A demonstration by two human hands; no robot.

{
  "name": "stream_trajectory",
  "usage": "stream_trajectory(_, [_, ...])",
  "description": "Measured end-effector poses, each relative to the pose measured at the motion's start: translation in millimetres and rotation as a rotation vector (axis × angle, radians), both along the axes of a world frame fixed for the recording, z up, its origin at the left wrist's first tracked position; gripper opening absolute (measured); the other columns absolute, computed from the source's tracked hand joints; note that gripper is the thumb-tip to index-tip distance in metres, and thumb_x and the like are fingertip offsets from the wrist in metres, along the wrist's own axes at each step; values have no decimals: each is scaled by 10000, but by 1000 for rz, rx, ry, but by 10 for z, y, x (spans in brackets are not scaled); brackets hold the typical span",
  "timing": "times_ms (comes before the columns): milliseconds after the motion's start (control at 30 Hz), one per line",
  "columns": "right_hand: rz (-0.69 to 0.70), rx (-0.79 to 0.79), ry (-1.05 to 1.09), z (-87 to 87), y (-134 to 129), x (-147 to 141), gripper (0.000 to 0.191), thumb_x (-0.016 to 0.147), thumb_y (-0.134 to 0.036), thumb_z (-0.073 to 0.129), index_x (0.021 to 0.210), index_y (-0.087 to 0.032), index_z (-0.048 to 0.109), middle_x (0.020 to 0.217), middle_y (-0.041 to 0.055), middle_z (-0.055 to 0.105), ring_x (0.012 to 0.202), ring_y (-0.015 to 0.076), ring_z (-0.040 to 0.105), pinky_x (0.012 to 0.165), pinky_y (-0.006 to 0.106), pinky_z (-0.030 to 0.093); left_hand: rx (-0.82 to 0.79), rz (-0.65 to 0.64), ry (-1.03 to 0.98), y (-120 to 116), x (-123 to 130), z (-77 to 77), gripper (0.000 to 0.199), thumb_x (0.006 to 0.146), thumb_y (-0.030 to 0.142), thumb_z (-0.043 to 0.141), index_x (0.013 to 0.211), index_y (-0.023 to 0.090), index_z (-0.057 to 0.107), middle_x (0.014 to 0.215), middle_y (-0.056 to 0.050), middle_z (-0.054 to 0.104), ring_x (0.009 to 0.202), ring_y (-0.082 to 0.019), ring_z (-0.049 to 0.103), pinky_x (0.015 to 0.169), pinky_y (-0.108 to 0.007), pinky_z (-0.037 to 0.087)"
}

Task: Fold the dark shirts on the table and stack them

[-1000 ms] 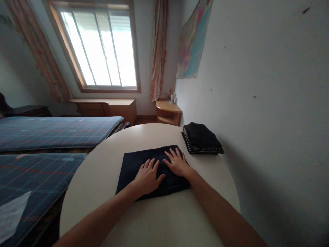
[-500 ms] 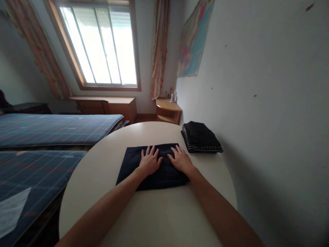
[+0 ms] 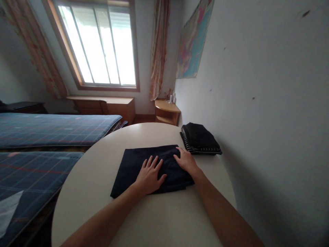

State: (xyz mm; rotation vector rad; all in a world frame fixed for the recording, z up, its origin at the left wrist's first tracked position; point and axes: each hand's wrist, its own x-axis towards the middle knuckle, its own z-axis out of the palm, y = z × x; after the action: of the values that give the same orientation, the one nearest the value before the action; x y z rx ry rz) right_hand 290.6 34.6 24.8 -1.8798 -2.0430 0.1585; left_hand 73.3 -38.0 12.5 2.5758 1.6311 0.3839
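Note:
A dark navy folded garment (image 3: 132,164) lies flat on the round white table (image 3: 159,219); its exact kind cannot be made out. My left hand (image 3: 151,176) rests palm down near the middle of it, fingers spread and holding nothing. At its far right edge, my right hand (image 3: 187,161) touches the cloth with thumb and fingers apart. Just beyond that hand sits a folded black cloth stack (image 3: 200,137) with white stitching along its edges.
Close on the right stands a white wall (image 3: 269,137) with a map (image 3: 191,51). To the left are two plaid mattresses (image 3: 51,128), the nearer one bearing a paper sheet (image 3: 9,209). A corner shelf (image 3: 167,108) and a low desk (image 3: 120,106) are beyond the table.
My left hand has slid toward me over the cloth. My right hand has shifted right to the garment's edge. The cloth looks more spread out toward its near corners.

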Motion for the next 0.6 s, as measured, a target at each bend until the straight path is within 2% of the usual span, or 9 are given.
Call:
stream_trajectory(133, [-7, 0, 69, 38, -8, 48, 521, 940, -329, 536, 1430, -163, 478, 1387, 132, 576, 1258, 236, 555, 1046, 316, 407, -20, -6, -4, -36, -7, 27, 784, 915, 677, 409, 1560, 244, 306, 1626, -98, 261, 1502, -369, 163, 1199, -549, 163])
stream_trajectory(267, [-14, -32, 43, 64, -38, 60, 532, 943, -278, 527, 1458, -172, 441, 1332, 131, 618, 1204, 245, 596, 999, 326, 444, -12, -50, -3, -85, 3, 78, 893, 840, 763, 473, 1563, 270, 296, 1636, -104, 228, 1502, -405, 112, 1191, -576, 159])
stream_trajectory(433, [38, -6, 14, 91, -45, 48, 445, 951, -179, 466, 1384, -252, 543, 1330, 83, 620, 1169, 220, 618, 979, 301, 455, -51, -157, 9, -184, 50, 102, 814, 880, 728, 454, 1563, 322, 279, 1650, -97, 170, 1501, -412, 95, 1180, -608, 159])
stream_trajectory(500, [40, 0, 34, 94, -34, 55, 430, 961, -189, 455, 1376, -246, 554, 1341, 84, 614, 1185, 216, 611, 997, 299, 446, -62, -144, 6, -210, 80, 105, 820, 879, 737, 447, 1564, 318, 279, 1650, -107, 161, 1498, -424, 89, 1175, -619, 157])
stream_trajectory(600, [29, -38, 58, 86, -22, 83, 500, 961, -256, 493, 1457, -202, 461, 1371, 114, 598, 1219, 228, 595, 1022, 317, 437, -69, -139, -10, -223, 105, 123, 847, 862, 779, 423, 1562, 323, 283, 1650, -99, 166, 1499, -425, 79, 1174, -626, 151])
